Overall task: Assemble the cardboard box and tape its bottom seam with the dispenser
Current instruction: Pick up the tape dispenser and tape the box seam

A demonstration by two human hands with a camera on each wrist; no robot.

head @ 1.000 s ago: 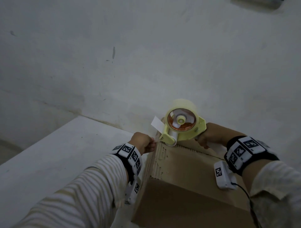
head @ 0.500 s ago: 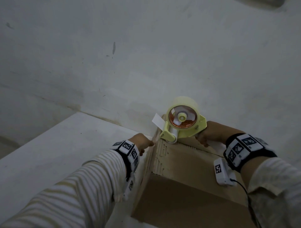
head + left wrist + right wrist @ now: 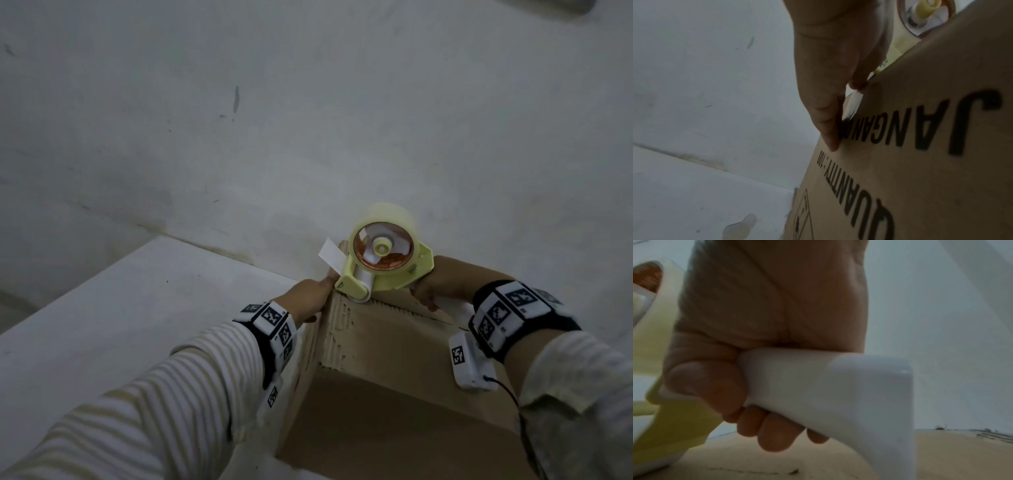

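The brown corrugated cardboard box (image 3: pixel 394 387) stands on the white table top (image 3: pixel 102 325) close in front of the person, its upturned flaps facing the head camera and printed black lettering on its left wall. The left hand (image 3: pixel 308 299) lies against that left wall near the far top corner, fingers (image 3: pixel 830 129) straight and together, pressing a strip of clear tape (image 3: pixel 854 101) flat to the cardboard (the tape end is partly hidden behind the fingers). On the right, the right hand (image 3: pixel 442 284) is clamped on the white handle (image 3: pixel 828 386) of the pale yellow tape dispenser (image 3: pixel 383 263), all 4 fingers and the thumb curled round it; the dispenser's roller sits on the far left edge of the box top.

Likely trouble from here: if the left fingers lift early, the anchored end may peel as the dispenser is drawn across. A slanted pull could run the tape off the seam, and pressing hard might buckle the flaps inward.

Beyond the box, the table meets a plain, scuffed white wall (image 3: pixel 308 120); the light is dim.
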